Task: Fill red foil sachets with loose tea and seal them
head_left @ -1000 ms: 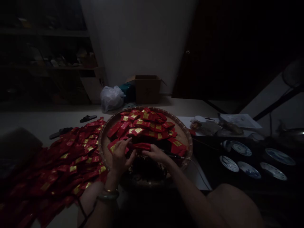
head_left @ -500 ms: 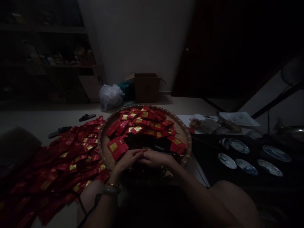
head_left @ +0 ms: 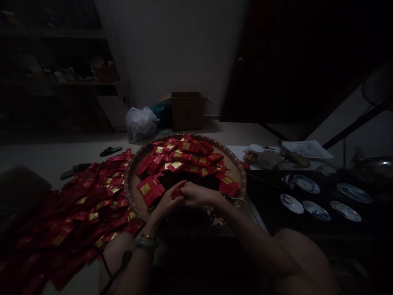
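A round woven tray (head_left: 237,171) holds several red packets with gold labels (head_left: 184,157) and a dark heap of loose leaves near its front. My left hand (head_left: 167,201) and my right hand (head_left: 195,194) meet over the tray's front part, fingers pinched together on one small red packet (head_left: 177,194) between them. A bangle sits on my left wrist. A thin dark tool with a cord (head_left: 238,199) lies just right of my right hand on the tray.
A large pile of red packets (head_left: 82,209) spreads left of the tray. Several blue-and-white dishes (head_left: 307,196) lie on the dark table at right. Papers and a lidded jar (head_left: 258,150) sit behind them. A cardboard box (head_left: 187,110), plastic bag and slippers lie on the floor.
My hands drew back from the packets in the tray and came together, now both pinching one red packet. The view shifted slightly.
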Available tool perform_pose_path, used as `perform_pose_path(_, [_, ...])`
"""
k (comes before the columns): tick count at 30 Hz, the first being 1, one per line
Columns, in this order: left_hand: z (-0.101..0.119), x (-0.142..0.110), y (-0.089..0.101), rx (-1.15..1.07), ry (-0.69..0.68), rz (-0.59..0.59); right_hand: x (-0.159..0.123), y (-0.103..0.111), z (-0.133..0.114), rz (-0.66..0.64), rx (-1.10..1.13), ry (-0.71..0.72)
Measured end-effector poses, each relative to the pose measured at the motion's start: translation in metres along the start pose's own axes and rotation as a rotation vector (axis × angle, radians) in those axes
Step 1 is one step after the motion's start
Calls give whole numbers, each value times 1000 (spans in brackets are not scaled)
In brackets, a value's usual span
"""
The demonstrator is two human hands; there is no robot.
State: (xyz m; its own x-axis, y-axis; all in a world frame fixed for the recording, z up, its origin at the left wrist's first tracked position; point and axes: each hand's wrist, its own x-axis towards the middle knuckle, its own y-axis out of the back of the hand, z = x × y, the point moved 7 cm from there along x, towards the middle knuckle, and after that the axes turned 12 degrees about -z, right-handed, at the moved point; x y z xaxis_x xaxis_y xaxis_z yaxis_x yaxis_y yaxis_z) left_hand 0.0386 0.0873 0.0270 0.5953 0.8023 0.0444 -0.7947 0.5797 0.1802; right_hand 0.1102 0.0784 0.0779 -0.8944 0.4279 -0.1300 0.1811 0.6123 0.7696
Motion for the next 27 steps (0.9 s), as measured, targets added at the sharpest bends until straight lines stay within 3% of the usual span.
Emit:
perform_pose_path(4, [8,-3,6,14,6,34,-4,7,-3,62,21,34])
perform_pose_path(10, [8,-7,19,28,-12,134,-39,27,11,439,478,76])
perform_pose_path(14, [1,-6,12,5,40,106,-36,12,14,366,254,45])
perform_pose_path(17, [1,-5,5,1,47,58,-25,1,24,311,2,-167])
perform_pose_path(20, [7,-7,5,113,19,24,-16,-10,25,152,-222,-306])
perform_pose_path(24, [18,-12,12,286,-23,10,-9,-15,12,29,-397,-332])
perform_pose_path(27, [24,-16,24,399,10,89,0,-20,2,-28,-485,-303])
